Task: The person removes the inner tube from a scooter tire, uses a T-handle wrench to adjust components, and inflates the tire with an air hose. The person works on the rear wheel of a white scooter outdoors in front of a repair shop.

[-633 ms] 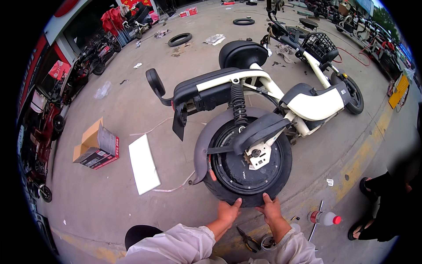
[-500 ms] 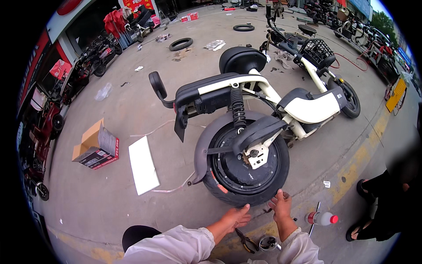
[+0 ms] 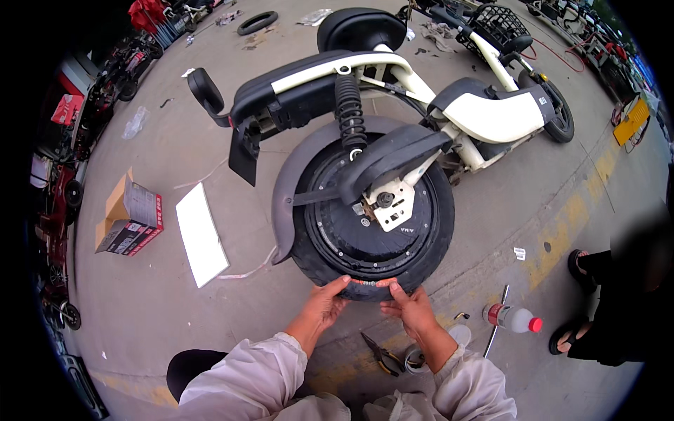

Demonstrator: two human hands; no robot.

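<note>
At the frame's left stood one open cardboard box (image 3: 144, 219), then one flat, smooth white board (image 3: 200, 235). At lower centre, the left hand (image 3: 323, 306), half closed, held the edge of one round black rubber tyre (image 3: 368, 292) at the frame's middle, thumb on the sidewall, fingers curled beneath. One pair of metal pliers (image 3: 381, 352) lay below. The right hand (image 3: 411, 311) held the tyre likewise, half closed. One red-capped plastic bottle (image 3: 518, 318) lay at lower right.

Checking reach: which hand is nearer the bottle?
Right hand: at the tyre, left of the bottle. Left hand: also at the tyre, farther left.
</note>
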